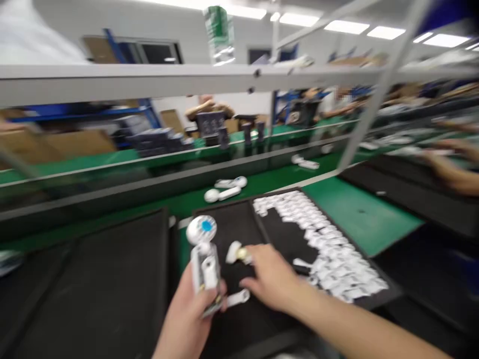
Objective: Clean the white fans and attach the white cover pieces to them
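My left hand (190, 304) is closed around a white handheld device (205, 264). Its round head (202, 229) points up and has a blue centre, and the body appears uncovered, with inner parts showing. In my right hand (271, 276), the fingertips pinch a small white and pale yellow part (239, 253) above a black tray (232, 224). A slim white piece with a rounded end (238, 298) shows between my hands; whether the left fingers touch it I cannot tell. To the right, many small white parts (333, 249) lie in rows on black foam. Motion blurs the finer detail.
Several similar white devices (226, 189) lie on the green belt (262, 177) beyond the trays. Another black tray (112, 279) is at the left. A grey metal bar (149, 80) crosses above. A co-worker's arm (452, 169) reaches in at the right; other people work behind.
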Demonstrator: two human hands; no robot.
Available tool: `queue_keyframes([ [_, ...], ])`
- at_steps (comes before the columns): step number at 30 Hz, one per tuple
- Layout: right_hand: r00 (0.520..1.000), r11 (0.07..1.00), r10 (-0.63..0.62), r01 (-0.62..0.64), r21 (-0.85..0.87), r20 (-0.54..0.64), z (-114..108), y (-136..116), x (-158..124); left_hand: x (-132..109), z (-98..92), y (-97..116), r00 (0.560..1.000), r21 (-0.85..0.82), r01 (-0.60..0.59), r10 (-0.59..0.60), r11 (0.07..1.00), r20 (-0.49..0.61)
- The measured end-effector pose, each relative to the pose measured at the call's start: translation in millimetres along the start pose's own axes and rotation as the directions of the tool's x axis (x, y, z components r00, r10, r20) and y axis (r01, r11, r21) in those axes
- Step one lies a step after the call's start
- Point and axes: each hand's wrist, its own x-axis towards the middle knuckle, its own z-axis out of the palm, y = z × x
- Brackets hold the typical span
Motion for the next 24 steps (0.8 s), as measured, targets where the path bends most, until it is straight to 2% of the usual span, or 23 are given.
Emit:
queue_keyframes([
  [3,0.995,0.998,-0.058,0.058,0.003,0.079,14.4,34.6,0.4,-1.7,-14.6,5.6,0.994,-0.256,0.017,0.012,0.966,0.108],
  [4,0.993,0.997,-0.076,0.079,-0.024,0.086,22.7,45.1,1.6,-1.9,-18.3,6.5,0.992,-0.289,0.005,0.032,0.957,0.123],
  [6,0.989,0.972,-0.098,0.119,-0.204,0.107,35.3,59.8,2.5,-3.6,-22.7,7.5,0.987,-0.314,-0.025,0.072,0.949,0.142],
  [8,0.985,0.950,-0.122,0.151,-0.274,0.121,36.9,64.2,0.3,-6.7,-23.8,7.9,0.983,-0.317,-0.052,0.104,0.947,0.150],
  [10,0.988,0.968,-0.129,0.144,-0.204,0.085,28.0,57.4,-4.7,-9.2,-23.5,7.9,0.982,-0.312,-0.074,0.124,0.947,0.143],
  [13,0.991,0.992,-0.121,0.123,0.031,-0.055,6.2,28.9,-15.5,-9.1,-22.4,7.3,0.986,-0.291,-0.093,0.129,0.952,0.105],
  [17,0.971,0.928,-0.204,0.233,0.292,-0.127,-12.7,-17.7,-26.8,-6.4,-15.7,6.4,0.987,-0.253,-0.107,0.134,0.962,0.093],
  [20,0.959,0.902,-0.249,0.281,0.327,-0.136,-12.2,-36.9,-26.6,-5.8,-8.8,5.7,0.984,-0.228,-0.125,0.150,0.966,0.097],
  [24,0.972,0.910,-0.223,0.234,0.343,-0.073,-14.3,-32.9,-24.2,-4.7,-7.0,3.5,0.986,-0.217,-0.137,0.154,0.967,0.062],
])
